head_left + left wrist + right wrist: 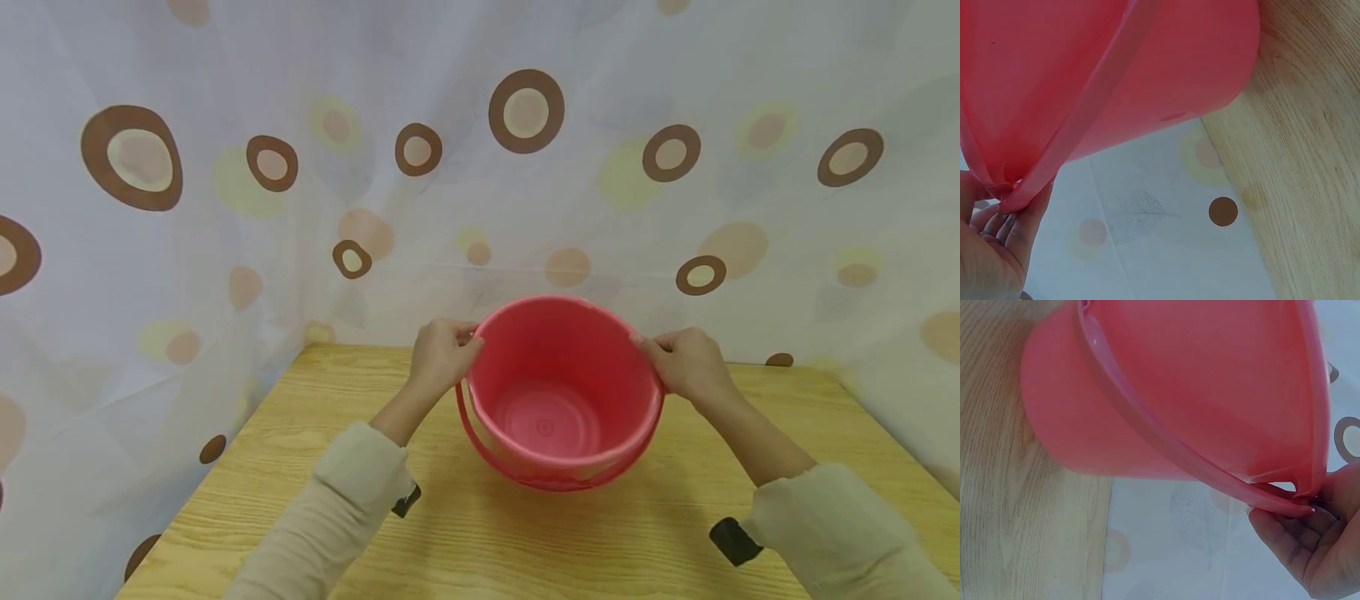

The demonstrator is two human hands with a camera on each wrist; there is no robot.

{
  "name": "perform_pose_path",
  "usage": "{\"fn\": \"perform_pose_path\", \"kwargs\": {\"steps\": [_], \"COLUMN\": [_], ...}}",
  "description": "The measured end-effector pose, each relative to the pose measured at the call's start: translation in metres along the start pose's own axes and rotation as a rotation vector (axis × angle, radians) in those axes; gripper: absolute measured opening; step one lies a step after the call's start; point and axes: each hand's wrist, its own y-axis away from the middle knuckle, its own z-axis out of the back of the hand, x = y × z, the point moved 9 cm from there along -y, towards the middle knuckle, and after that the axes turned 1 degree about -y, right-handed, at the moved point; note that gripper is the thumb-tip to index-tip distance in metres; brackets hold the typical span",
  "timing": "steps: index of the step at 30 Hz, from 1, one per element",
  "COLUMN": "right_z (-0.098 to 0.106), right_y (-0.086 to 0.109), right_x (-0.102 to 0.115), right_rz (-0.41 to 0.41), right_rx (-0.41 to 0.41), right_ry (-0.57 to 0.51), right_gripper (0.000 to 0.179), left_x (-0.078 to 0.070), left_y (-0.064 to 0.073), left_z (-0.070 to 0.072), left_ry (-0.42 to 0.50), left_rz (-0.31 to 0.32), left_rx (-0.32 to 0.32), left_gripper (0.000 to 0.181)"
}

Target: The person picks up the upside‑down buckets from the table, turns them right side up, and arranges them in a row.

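A pink-red plastic bucket (555,408) is held between both hands over the wooden table, its open mouth tipped toward me so the inside and round bottom show. My left hand (444,354) grips the left side of the rim, thumb over the edge. On the opposite side my right hand (690,367) pinches the rim where the handle joins. The bucket's handle (1154,434) hangs down along the near side. In the left wrist view, fingers (1029,231) curl under the handle joint. Nothing shows inside the bucket.
The wooden table (300,467) spreads beneath the bucket. A white curtain (450,183) with brown, peach and yellow spots hangs behind the table and along its sides. Dark bands (735,542) show at both sleeve cuffs.
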Motion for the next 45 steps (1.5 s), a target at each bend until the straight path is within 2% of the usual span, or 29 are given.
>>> {"fn": "perform_pose_path", "kwargs": {"steps": [6,16,30,37,45], "right_z": [0.001,-0.002,-0.004,-0.006,-0.009], "right_y": [-0.003,-0.005,-0.013,-0.016,-0.018], "right_x": [-0.001,-0.005,-0.015,-0.023,-0.029], "right_rz": [0.007,-0.007,-0.039,-0.054,-0.074], "right_rx": [-0.039,-0.033,-0.059,-0.066,-0.064], "right_ry": [0.027,-0.011,0.015,0.025,-0.004], "right_gripper": [0.046,0.043,0.043,0.044,0.044], "left_x": [0.002,0.011,0.017,0.022,0.022], "left_y": [-0.001,-0.005,-0.009,-0.01,-0.01], "left_z": [-0.002,-0.006,-0.014,-0.022,-0.026], "left_ry": [0.007,-0.012,-0.011,0.013,0.02], "left_rz": [0.018,0.078,0.126,0.163,0.156], "left_rx": [-0.025,-0.05,-0.077,-0.054,-0.057], "left_gripper": [0.029,0.027,0.027,0.028,0.029]}}
